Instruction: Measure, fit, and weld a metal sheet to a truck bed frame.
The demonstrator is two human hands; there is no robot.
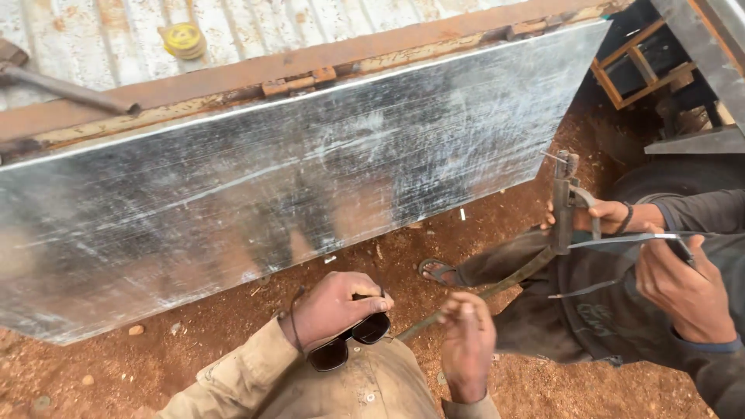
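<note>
Holding a pair of dark sunglasses (351, 341) against the chest, the left hand (332, 306) has its fingers (371, 297) curled over the top of the frame. The sunglasses sit at about six o'clock in the view, long axis running from eight o'clock up toward two o'clock, lenses facing away from the chest and slightly downward. The right hand (468, 345), just beside them at five o'clock, is raised with its fingers bent loosely inward, thumb near the fingertips; whether it pinches anything cannot be told. A thin rusty rod (497, 287) passes behind it, slanting up toward two o'clock.

At three o'clock a co-worker sits on the red earth floor (233, 310). One co-worker's hand (601, 216) grips an upright metal hand tool (565, 206), and the other co-worker's hand (683, 287) holds a narrow strip of sheet metal (621, 242) lying nearly level.

A large scuffed metal panel (295, 178) fills the upper left, hinged to a rusty frame (310, 74). A yellow tape measure (183, 39) rests above it at eleven o'clock.
</note>
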